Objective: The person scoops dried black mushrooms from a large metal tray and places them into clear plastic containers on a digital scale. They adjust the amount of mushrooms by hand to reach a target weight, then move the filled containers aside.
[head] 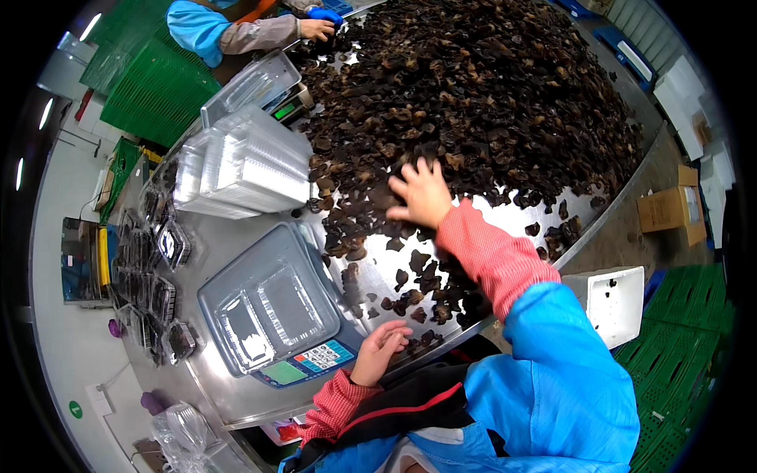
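A large heap of dark brown wood ear mushrooms [473, 100] covers much of the steel table [227, 390]. My right hand [421, 194] lies over the near edge of the heap, fingers spread, with nothing seen held in it. Close to the table's near edge, my left hand [381, 349] has its fingers curled; whether anything is between them cannot be told. Loose pieces [423, 284] lie between the two hands. Left of my left hand stands a digital scale [307, 366] with a grey tray, and an empty clear plastic container [266, 313] sits on it.
Stacked clear containers [242, 165] stand beyond the scale. Filled, lidded packs [148, 266] line the table's left side. A co-worker's hand [317, 29] touches the heap's far edge near a second scale [290, 106]. A white foam box [612, 307] and green crates [674, 355] are at right.
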